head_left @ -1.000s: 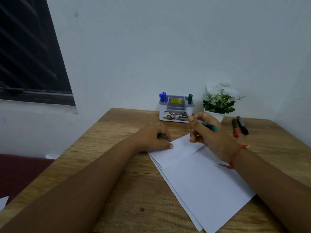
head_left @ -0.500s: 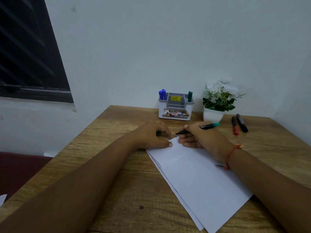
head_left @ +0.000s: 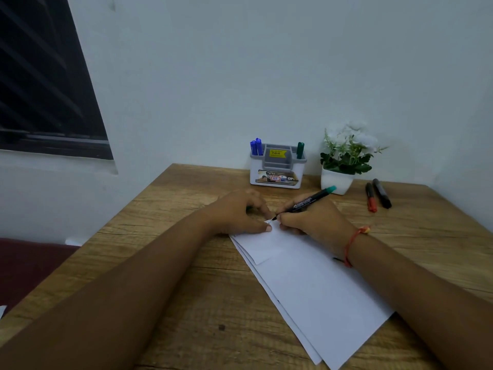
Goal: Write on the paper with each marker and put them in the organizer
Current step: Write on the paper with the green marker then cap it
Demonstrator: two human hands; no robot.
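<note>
Your right hand (head_left: 312, 222) pinches teal-ended marker (head_left: 309, 201), tip on far corner of paper (head_left: 314, 284). Your left hand (head_left: 240, 212): thumb presses that corner, fingers curled, can't tell if holding anything. Plant pot (head_left: 337, 180) at 1 o'clock from hands, just beyond marker's tail. Red marker (head_left: 370, 197) and black marker (head_left: 382, 193) at 2 o'clock, lying on table (head_left: 186, 263). Organizer (head_left: 277, 172) at 12 o'clock: two blue markers (head_left: 256, 147) in left slot, green marker (head_left: 300, 150) in right slot.

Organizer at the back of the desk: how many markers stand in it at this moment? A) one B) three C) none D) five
B: two blue markers stand in the left slot of the organizer and one green marker stands in its right slot.
</note>
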